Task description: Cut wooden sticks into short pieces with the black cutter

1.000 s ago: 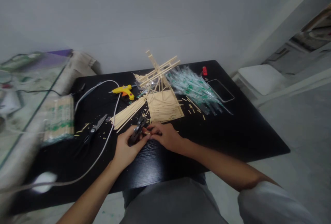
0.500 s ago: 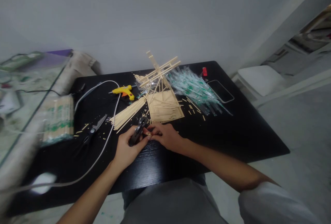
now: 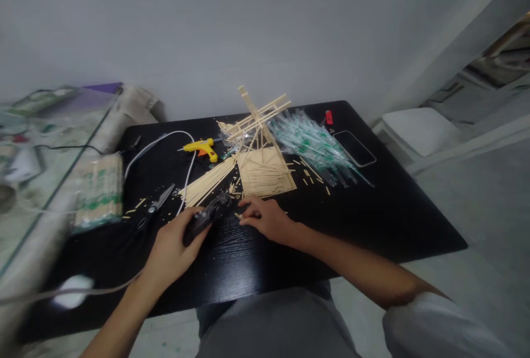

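My left hand point(image 3: 174, 245) is wrapped round a black pliers-like hand tool point(image 3: 208, 217), whose head points up and right over the table. Between the thumb and fingers of my right hand point(image 3: 271, 220) is a short piece of wooden stick point(image 3: 238, 215), its pale end poking out to the left. The tool and the stick piece are apart. Just beyond both hands stands a windmill-like model point(image 3: 259, 121) built of thin sticks, with crossed blades and a square base point(image 3: 265, 173) with loose sticks on it. Left of the base lies a fan of loose sticks point(image 3: 211, 181).
A yellow glue gun point(image 3: 201, 148), scissors point(image 3: 153, 210) and a white cable point(image 3: 188, 179) lie on the left of the black table point(image 3: 372, 225). A packed stick bundle point(image 3: 99, 190) is farther left. Plastic wrappers point(image 3: 312, 143), a phone point(image 3: 355, 148) and a red object point(image 3: 328, 117) are at right.
My left hand has drawn back left and toward me with the black tool, away from my right hand. The right hand stays nearly in place, the stick piece now showing at its fingertips.
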